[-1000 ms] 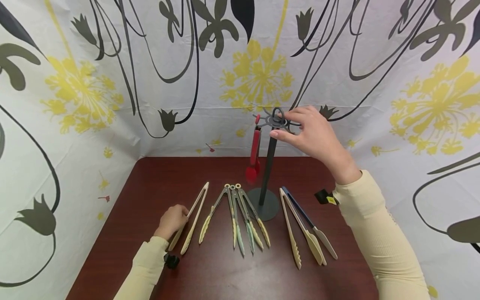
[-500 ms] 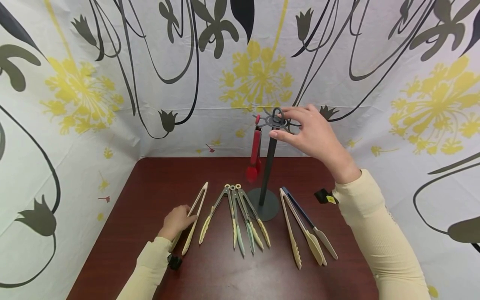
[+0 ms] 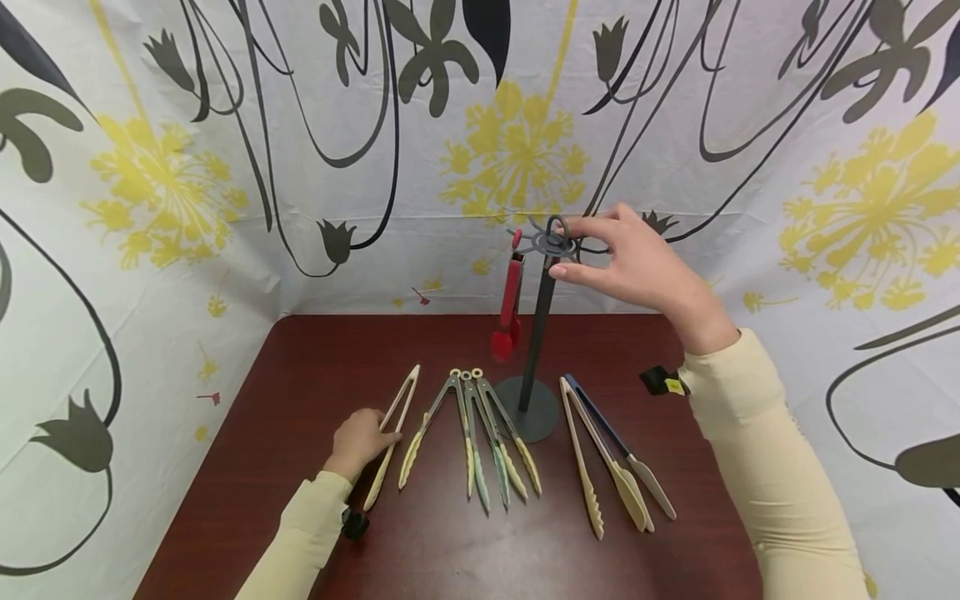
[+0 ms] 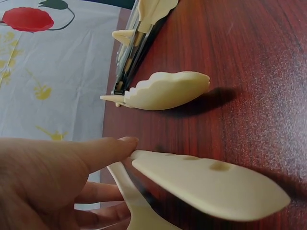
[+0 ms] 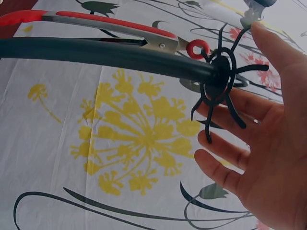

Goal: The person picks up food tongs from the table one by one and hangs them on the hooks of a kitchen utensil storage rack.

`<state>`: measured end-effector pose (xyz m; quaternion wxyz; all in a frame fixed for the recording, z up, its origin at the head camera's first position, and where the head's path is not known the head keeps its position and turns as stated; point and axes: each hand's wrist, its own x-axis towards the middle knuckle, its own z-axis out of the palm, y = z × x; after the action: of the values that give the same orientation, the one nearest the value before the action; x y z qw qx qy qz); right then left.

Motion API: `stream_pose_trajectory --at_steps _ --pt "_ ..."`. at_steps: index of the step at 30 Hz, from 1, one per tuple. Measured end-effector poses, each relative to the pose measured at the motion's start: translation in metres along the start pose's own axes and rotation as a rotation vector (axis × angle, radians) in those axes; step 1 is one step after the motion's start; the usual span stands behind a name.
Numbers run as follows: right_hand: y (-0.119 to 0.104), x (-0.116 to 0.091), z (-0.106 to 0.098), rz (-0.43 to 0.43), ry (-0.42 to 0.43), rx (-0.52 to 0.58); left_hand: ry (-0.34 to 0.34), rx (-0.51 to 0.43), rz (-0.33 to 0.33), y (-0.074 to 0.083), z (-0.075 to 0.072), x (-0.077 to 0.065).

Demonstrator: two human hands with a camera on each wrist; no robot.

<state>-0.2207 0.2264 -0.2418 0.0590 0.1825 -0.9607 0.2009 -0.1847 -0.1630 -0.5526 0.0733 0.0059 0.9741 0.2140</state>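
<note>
My left hand [image 3: 360,442] has thumb and fingers about the leftmost cream tongs [image 3: 378,477], which lie spread on the table. In the left wrist view the thumb rests on one arm of these tongs [image 4: 216,184], while the fingers reach behind the other arm. My right hand [image 3: 641,258] is raised at the top of a dark upright stand [image 3: 536,342], thumb and fingers spread beside its ring of hooks [image 5: 232,72]. From one hook hang red tongs [image 3: 510,292]. The right fingers grip nothing; whether they touch the hooks I cannot tell.
Several metal tongs with cream and green tips [image 3: 422,433] lie in front of the stand's round base [image 3: 542,421]. Right of it lie cream tongs [image 3: 581,458] and blue-handled tongs [image 3: 602,421]. A patterned cloth [image 3: 300,208] surrounds the dark red table [image 3: 480,558].
My left thumb has come across to the right arm of the leftmost cream tongs. My right hand has shifted slightly to the right, its thumb drawing back from the pole.
</note>
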Motion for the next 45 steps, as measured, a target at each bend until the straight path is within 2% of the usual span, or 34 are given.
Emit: stream_pose_trajectory --at_steps 10,18,25,33,39,45 --pt "0.012 0.001 -0.005 -0.035 -0.080 0.088 0.024 0.009 0.002 0.000 0.003 0.000" --pt "0.015 0.002 -0.004 -0.048 -0.077 0.094 0.048 0.013 0.002 0.000 0.001 0.000" --pt "0.015 0.003 -0.004 -0.049 -0.050 0.094 0.154 -0.005 0.033 0.005 -0.009 0.000" --pt "0.013 0.005 -0.003 -0.051 -0.040 0.090 0.243 -0.024 0.056 0.015 -0.016 0.004" --pt "0.013 0.006 -0.003 -0.052 -0.037 0.076 0.326 -0.062 0.106 0.028 -0.024 0.004" --pt "0.013 0.007 -0.002 -0.071 -0.021 0.074 0.398 -0.097 0.128 0.047 -0.040 0.004"
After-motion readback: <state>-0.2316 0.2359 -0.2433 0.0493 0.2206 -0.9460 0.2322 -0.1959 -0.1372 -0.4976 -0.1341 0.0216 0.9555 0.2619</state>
